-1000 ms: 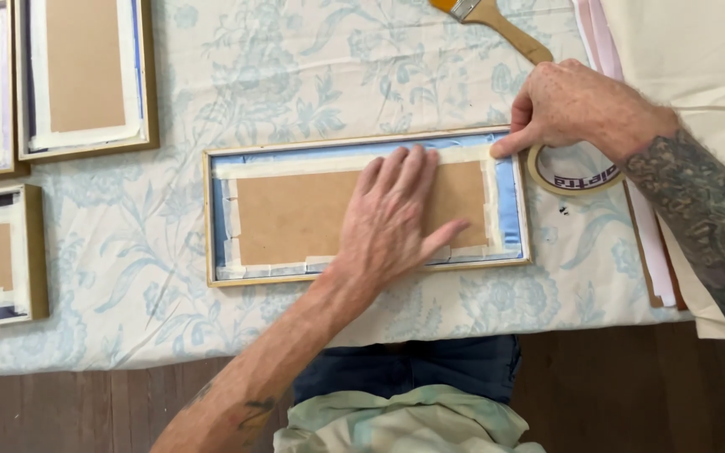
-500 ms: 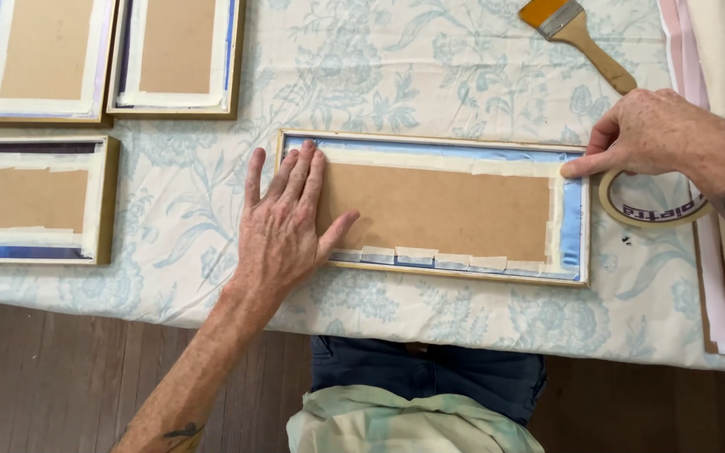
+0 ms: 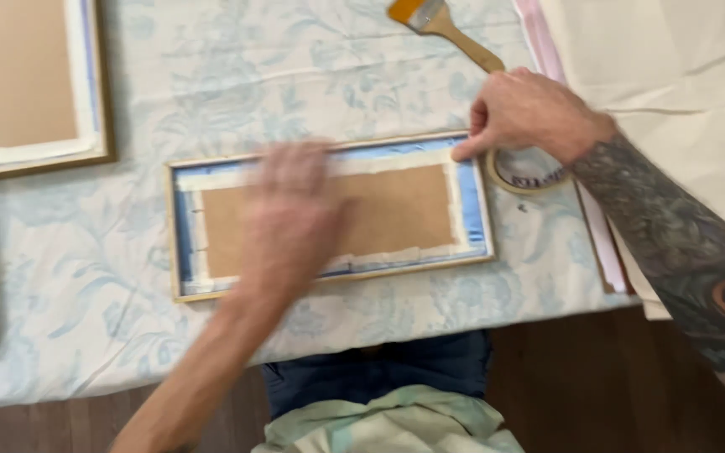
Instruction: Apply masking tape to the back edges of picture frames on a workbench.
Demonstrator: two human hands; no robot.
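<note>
On pale floral cloth (image 3: 127,285), wooden frame (image 3: 329,214) lies above dark floor (image 3: 597,377).

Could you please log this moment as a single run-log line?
left hand: blurred, over picture frame | right hand: fingertip at frame's top right corner, on tape roll | paintbrush: untouched

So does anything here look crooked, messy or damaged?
Nothing looks broken or spilled. The frame lies slightly askew to the table edge, and its pale tape strips overlap unevenly. The left hand is blurred over it; the right hand rests at its corner on a tape roll. The cloth is wrinkled.
</note>
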